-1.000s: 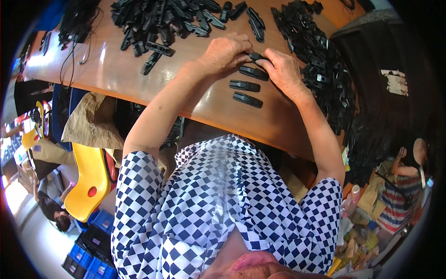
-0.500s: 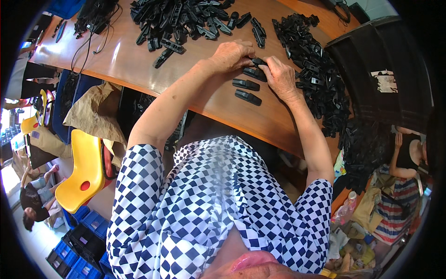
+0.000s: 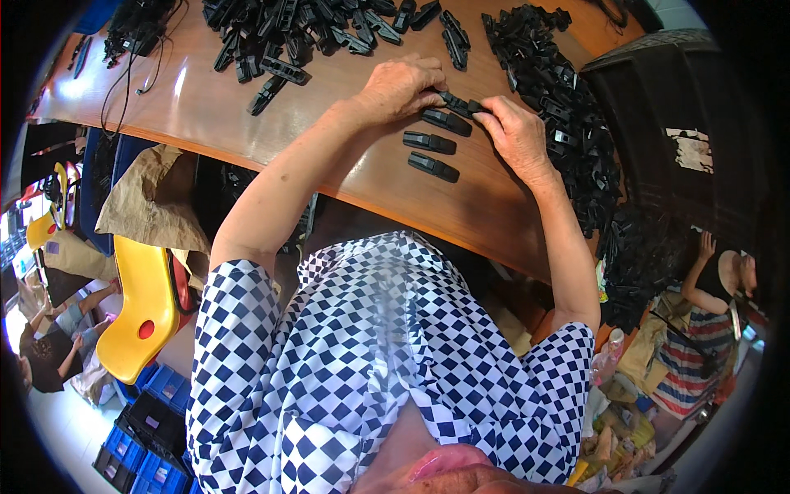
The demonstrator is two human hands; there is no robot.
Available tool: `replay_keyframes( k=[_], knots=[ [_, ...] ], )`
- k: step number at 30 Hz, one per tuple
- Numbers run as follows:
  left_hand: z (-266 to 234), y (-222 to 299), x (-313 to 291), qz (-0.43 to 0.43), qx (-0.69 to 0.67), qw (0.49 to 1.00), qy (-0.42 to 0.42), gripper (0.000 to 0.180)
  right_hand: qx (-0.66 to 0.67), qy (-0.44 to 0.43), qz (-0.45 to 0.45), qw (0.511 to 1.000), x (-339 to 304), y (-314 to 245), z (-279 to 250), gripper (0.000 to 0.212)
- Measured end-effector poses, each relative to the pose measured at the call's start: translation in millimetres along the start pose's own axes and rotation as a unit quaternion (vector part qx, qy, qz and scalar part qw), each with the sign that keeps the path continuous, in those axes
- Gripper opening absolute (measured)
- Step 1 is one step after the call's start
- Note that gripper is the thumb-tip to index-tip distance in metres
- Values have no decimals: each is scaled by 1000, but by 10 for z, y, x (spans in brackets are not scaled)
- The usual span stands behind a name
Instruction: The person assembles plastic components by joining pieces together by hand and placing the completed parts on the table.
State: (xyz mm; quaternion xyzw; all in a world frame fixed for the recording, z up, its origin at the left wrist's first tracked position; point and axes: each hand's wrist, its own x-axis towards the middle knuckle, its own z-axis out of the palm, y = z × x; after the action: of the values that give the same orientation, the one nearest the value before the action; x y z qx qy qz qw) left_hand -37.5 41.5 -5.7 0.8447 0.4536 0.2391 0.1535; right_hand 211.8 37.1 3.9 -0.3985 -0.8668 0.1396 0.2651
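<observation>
Over the wooden table (image 3: 362,169) my left hand (image 3: 403,89) pinches one end of a small black plastic part (image 3: 455,103). The thumb and fingertips of my right hand (image 3: 517,136) close on a dark piece at that part's right end; whether it is a separate piece I cannot tell. Just nearer to me, three similar black parts lie in a short column: a top one (image 3: 447,122) close under my fingers, a middle one (image 3: 429,142) and a lowest one (image 3: 434,167).
A large heap of black parts (image 3: 304,33) lies beyond my left hand. Smaller black pieces (image 3: 568,123) spread along the right, beside a dark upright container (image 3: 650,107). Cables (image 3: 129,82) hang over the left edge near a yellow chair (image 3: 140,305). Other people are at both sides.
My right hand has moved slightly right, away from my left, so more of the black part shows between them. The whole view has shifted a little.
</observation>
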Motion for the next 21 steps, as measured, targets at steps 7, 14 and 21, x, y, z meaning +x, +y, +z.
replay_keyframes(
  k=[7, 14, 21],
  knots=[
    [33, 49, -20, 19, 3, 1000, 11, 20, 2, -51, 34, 998, -32, -73, -19, 18],
    [-14, -12, -48, 6, -3, 1000, 7, 19, 38, -37, 32, 998, 142, -93, 232, 24],
    [-97, 562, -886, -132, -157, 964, 167, 21, 91, -83, 21, 992, 356, -15, 257, 31]
  ],
)
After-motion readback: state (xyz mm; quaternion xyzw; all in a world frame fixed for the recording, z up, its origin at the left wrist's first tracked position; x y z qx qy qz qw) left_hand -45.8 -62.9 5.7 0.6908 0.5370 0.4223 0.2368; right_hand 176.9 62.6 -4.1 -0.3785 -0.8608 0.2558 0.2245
